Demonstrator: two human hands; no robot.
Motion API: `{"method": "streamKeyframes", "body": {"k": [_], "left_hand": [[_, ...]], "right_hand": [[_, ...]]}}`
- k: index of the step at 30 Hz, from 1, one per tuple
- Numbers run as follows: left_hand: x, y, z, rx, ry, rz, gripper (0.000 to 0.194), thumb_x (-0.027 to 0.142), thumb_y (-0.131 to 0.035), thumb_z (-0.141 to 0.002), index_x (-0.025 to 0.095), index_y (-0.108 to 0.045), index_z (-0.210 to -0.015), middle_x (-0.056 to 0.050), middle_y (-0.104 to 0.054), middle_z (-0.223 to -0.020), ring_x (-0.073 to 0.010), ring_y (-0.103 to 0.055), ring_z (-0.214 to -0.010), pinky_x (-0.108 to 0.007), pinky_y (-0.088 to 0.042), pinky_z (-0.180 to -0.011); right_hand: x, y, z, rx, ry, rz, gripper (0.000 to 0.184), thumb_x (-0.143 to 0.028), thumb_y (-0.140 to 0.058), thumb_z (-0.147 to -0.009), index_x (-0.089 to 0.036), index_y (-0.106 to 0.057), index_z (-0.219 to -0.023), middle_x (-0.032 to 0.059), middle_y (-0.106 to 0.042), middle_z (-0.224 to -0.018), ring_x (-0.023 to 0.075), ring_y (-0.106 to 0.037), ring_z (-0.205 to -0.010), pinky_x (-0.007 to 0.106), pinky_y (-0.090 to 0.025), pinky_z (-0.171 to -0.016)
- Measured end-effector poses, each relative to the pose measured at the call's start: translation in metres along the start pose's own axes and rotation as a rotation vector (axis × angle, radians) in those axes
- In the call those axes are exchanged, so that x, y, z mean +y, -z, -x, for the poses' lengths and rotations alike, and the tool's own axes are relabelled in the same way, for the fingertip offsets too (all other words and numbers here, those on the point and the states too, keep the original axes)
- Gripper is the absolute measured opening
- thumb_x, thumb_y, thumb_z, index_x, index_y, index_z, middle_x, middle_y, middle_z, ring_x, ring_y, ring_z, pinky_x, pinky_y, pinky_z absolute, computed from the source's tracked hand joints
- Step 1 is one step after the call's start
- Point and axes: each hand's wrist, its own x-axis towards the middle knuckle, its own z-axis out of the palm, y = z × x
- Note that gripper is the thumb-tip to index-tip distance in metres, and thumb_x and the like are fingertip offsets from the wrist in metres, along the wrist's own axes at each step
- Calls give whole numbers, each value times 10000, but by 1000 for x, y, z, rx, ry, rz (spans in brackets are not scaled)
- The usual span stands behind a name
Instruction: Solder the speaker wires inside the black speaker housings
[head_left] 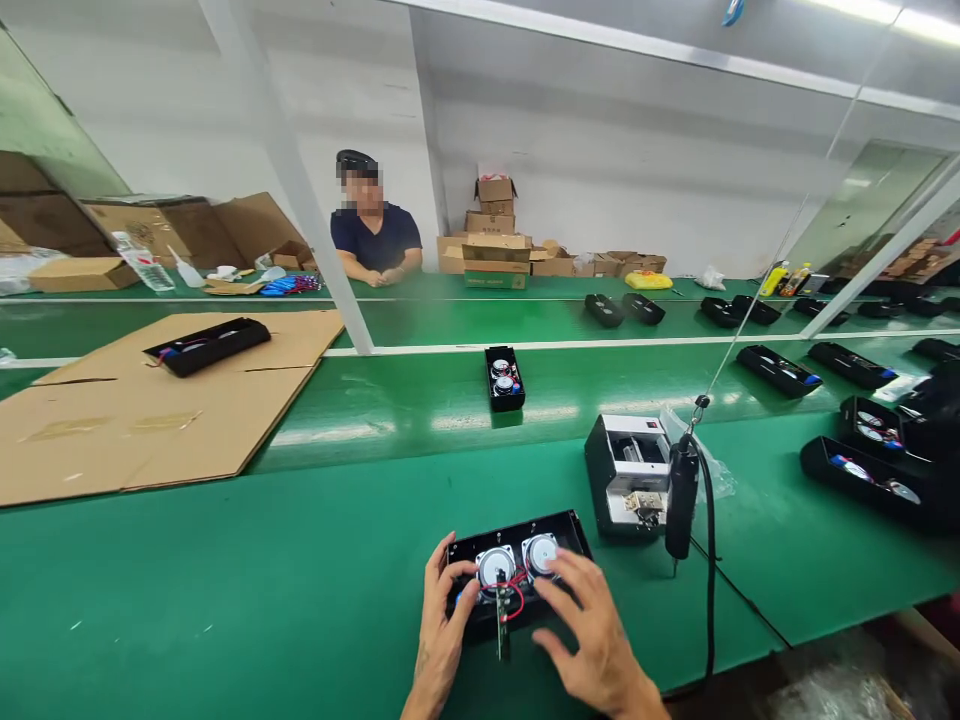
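A black speaker housing [517, 540] lies on the green bench in front of me, with two round silver speaker drivers [496, 566] inside and red wires across them. A small green circuit board [502, 612] stands on edge at its near side. My left hand [440, 625] grips the housing's left end, fingers curled round it and close to the board. My right hand [592, 630] rests on the right part of the housing with its fingers spread and bent over the right driver.
An electric screwdriver [682, 500] hangs on a cable beside a grey-and-black screw feeder box [628, 475]. Another housing [504, 378] lies further back; several more lie at the right [862, 475]. Cardboard sheets [150, 410] cover the left. A person [373, 240] sits opposite.
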Motion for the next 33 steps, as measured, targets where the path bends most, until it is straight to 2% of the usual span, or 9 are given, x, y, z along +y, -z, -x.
{"method": "streamKeyframes", "body": {"k": [3, 7, 11, 16, 21, 25, 27, 29, 33], "left_hand": [[9, -2, 2, -5, 46, -2, 628, 815, -586, -921, 225, -748, -781, -142, -508, -1591, -431, -455, -1521, -705, -336, -1285], [15, 5, -4, -65, 77, -48, 688, 859, -596, -883, 216, -717, -669, -143, -524, -1568, -427, -485, -1490, -672, -364, -1284], [19, 12, -11, -134, 55, -123, 709, 878, -596, -866, 221, -730, -635, -142, -543, -1556, -405, -522, -1459, -638, -411, -1264], [24, 10, -14, -143, 6, -230, 741, 866, -532, -911, 219, -687, -585, -143, -596, -1504, -345, -609, -1345, -545, -526, -1172], [27, 6, -14, -127, -4, -264, 750, 847, -480, -944, 220, -636, -563, -149, -601, -1478, -340, -638, -1303, -491, -594, -1066], [29, 10, -17, -167, -18, -259, 678, 797, -491, -973, 230, -669, -647, -140, -598, -1449, -347, -621, -1352, -467, -624, -1019], [30, 14, -18, -203, -21, -269, 612, 761, -501, -989, 239, -715, -749, -138, -578, -1469, -357, -612, -1377, -487, -629, -1022], [31, 18, -19, -239, -35, -288, 536, 719, -520, -1003, 255, -747, -857, -129, -558, -1502, -364, -604, -1401, -526, -618, -1057], [38, 24, -15, -242, -133, -299, 350, 583, -538, -1049, 301, -746, -1067, -101, -548, -1556, -339, -584, -1451, -559, -588, -1120]], "right_hand": [[-23, -24, 1, 141, 131, -41, 474, -125, -665, -947, -206, -611, -1412, 120, -784, -1238, 308, -724, -1229, 512, -605, -1044], [-33, -23, -29, 258, -15, -204, 285, -64, -607, -1017, -248, -670, -1225, 57, -813, -1076, 239, -768, -1075, 416, -626, -968], [-27, 2, -58, 154, -46, -351, 305, -27, -560, -987, -259, -665, -1156, 37, -799, -1072, 205, -752, -1018, 368, -630, -937], [-28, 3, -49, -89, 56, -237, 472, -50, -642, -771, -211, -610, -1214, 111, -726, -1184, 300, -675, -1095, 485, -615, -945], [-36, -21, -40, 139, 56, -122, 335, -78, -635, -918, -212, -678, -1222, 108, -715, -1088, 275, -682, -1036, 450, -614, -899], [-32, -22, -67, 208, -137, -338, 214, -128, -650, -1007, -253, -773, -1129, 70, -768, -1055, 225, -728, -974, 373, -612, -878], [-26, -18, -84, 174, -283, -492, 169, -146, -694, -1000, -251, -797, -1083, 44, -806, -1005, 206, -759, -924, 330, -615, -863], [-19, -11, -97, 99, -311, -587, 165, -159, -695, -1008, -244, -809, -1091, 41, -827, -1024, 197, -780, -930, 298, -615, -866], [-11, 11, -101, -249, 92, -334, 286, -127, -569, -1068, -242, -795, -1202, 66, -814, -1103, 198, -755, -959, 303, -575, -846]]}}
